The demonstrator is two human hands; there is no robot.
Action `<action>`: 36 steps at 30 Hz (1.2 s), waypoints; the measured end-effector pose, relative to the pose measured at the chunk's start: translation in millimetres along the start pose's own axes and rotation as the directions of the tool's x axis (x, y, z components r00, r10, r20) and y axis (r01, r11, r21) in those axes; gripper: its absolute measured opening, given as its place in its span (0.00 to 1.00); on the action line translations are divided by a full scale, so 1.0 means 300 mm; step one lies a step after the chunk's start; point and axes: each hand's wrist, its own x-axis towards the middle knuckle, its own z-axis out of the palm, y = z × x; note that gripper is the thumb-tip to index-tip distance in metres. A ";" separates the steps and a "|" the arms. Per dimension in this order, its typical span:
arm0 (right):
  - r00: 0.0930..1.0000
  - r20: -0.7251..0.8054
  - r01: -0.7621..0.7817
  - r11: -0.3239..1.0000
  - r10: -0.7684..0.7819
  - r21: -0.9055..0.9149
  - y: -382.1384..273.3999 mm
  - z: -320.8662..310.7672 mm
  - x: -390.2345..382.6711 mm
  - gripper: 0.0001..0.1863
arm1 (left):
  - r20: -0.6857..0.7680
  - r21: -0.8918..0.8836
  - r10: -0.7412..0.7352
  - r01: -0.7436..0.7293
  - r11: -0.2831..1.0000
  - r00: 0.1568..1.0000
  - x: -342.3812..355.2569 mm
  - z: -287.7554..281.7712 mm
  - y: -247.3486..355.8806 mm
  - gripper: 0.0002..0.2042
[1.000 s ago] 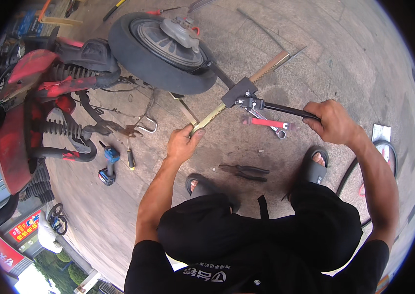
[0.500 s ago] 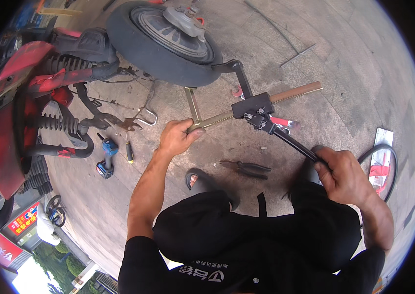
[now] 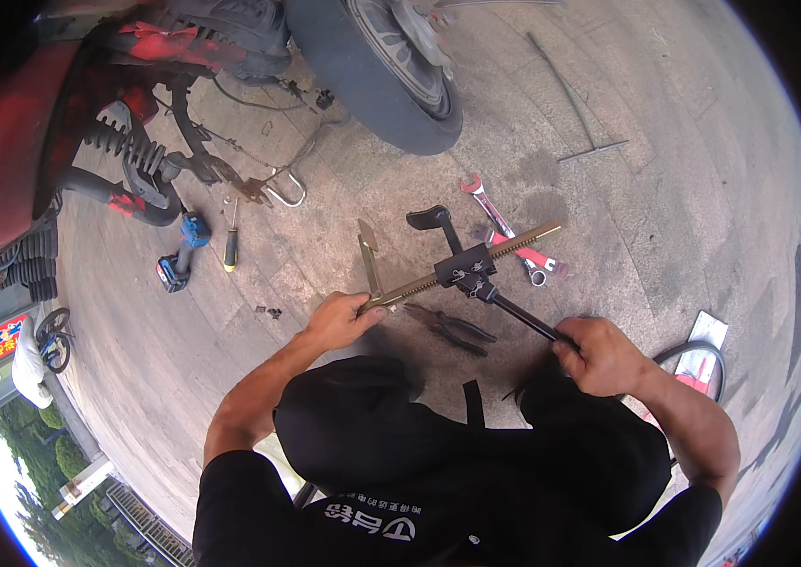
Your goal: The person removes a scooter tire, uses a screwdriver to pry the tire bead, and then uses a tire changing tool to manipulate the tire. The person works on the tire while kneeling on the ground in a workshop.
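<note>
Both my hands hold a tyre bead breaker [image 3: 464,267], a brassy toothed bar with a black sliding block, two jaws and a black lever. My left hand [image 3: 339,322] is closed round the bar's near left end, beside the fixed brassy jaw [image 3: 369,257]. Around the end of the black lever [image 3: 525,318] my right hand [image 3: 601,356] makes a fist. The black hooked jaw [image 3: 430,218] points away from me, with nothing between the jaws. Beyond the tool, apart from it, is a wheel with a black tyre [image 3: 362,85].
Black-handled pliers [image 3: 462,333] lie under the tool, near my knees. A combination wrench [image 3: 490,208] lies partly behind it. At left are a red scooter body [image 3: 17,161], a blue cordless driver [image 3: 190,238] and a screwdriver [image 3: 231,248]. A T-shaped rod [image 3: 575,104] lies far right.
The bead breaker has come away from the tyre's edge toward me, both hands still gripping it. My view has shifted, so the wheel sits higher in the picture.
</note>
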 end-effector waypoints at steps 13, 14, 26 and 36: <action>0.847 0.512 -0.121 0.990 0.144 -0.079 -0.195 -0.045 0.235 0.13 | 0.121 -0.199 -0.360 0.378 0.904 0.925 -0.321 0.035 -0.034 0.21; 0.856 0.507 -0.094 0.995 0.102 -0.041 -0.188 -0.037 0.260 0.14 | 0.052 -0.131 -0.356 0.359 0.924 0.933 -0.321 0.005 -0.025 0.20; 0.730 0.633 -0.470 0.862 0.259 0.191 -0.351 0.038 0.240 0.09 | -0.419 0.203 -0.137 0.239 0.950 0.898 -0.217 -0.173 -0.152 0.14; 0.802 0.582 -0.485 0.718 0.138 0.498 -0.468 0.179 0.222 0.15 | -0.138 -0.924 -0.259 -0.030 0.380 0.956 -0.261 0.097 -0.115 0.25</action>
